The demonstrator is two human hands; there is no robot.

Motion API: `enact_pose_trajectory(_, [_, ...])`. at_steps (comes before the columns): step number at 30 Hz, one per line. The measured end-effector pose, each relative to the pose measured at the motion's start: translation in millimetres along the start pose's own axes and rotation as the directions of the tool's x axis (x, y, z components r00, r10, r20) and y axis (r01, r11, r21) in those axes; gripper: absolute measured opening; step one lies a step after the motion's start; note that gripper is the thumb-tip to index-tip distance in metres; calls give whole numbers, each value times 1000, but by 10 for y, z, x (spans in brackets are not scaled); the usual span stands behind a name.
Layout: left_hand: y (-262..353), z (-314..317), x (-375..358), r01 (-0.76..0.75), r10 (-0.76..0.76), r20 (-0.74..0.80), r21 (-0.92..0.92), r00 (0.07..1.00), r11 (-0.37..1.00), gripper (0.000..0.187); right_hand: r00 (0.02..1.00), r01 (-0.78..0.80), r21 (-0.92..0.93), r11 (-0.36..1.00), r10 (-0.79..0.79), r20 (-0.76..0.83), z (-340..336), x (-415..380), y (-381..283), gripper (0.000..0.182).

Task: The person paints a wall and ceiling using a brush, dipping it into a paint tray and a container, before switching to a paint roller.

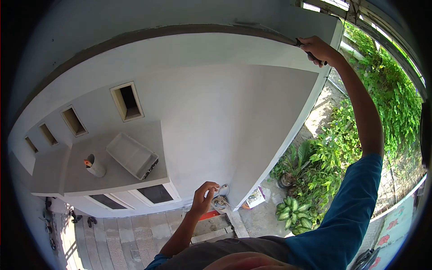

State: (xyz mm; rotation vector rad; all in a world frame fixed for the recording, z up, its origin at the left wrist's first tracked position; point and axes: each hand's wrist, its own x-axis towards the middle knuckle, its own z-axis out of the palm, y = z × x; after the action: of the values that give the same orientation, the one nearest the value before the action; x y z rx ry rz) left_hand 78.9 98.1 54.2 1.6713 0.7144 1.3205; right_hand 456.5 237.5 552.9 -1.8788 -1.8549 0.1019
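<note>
My right hand (316,51) is raised high at the upper right, its fingers wrapped round the dark handle of a long-bladed tool (281,37). The thin blade points left and lies along the brown strip (193,29) where the pale wall band meets the grey surface above. Lower down, in front of the white wall (202,121), hangs my left hand (204,196). Its fingers are loosely bent, with a gap between thumb and forefinger and nothing seen in them.
On the grey ledge (130,168) at left stand a white rectangular tray (132,155) and a white cylindrical container (96,166) with something orange inside. Square openings (127,101) pierce the wall. Below are floor tiles (123,234) and a white bucket (255,198); green plants (333,153) grow at right.
</note>
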Motion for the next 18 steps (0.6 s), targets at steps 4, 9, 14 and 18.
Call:
enact_pose_trajectory(4, [-21, -38, -56, -3, 3, -20, 3, 1000, 1000, 28, 1000, 16, 9, 1000, -15, -14, 64, 58, 90, 50])
enact_pose_trajectory(9, [-1, -77, -33, 14, -13, -37, 9, 999, 1000, 23, 978, 140, 92, 986, -123, -169, 111, 351, -6, 50])
enact_pose_trajectory(14, [55, -107, 21, -3, 4, -24, 65, 1000, 998, 18, 947, 190, 166, 968, -136, -291, -483, 1504, -132, 38])
enact_pose_trajectory(18, [77, -111, 17, 14, -12, -36, 62, 999, 998, 19, 992, -37, 434, 900, 86, -94, -656, 1610, -316, 35])
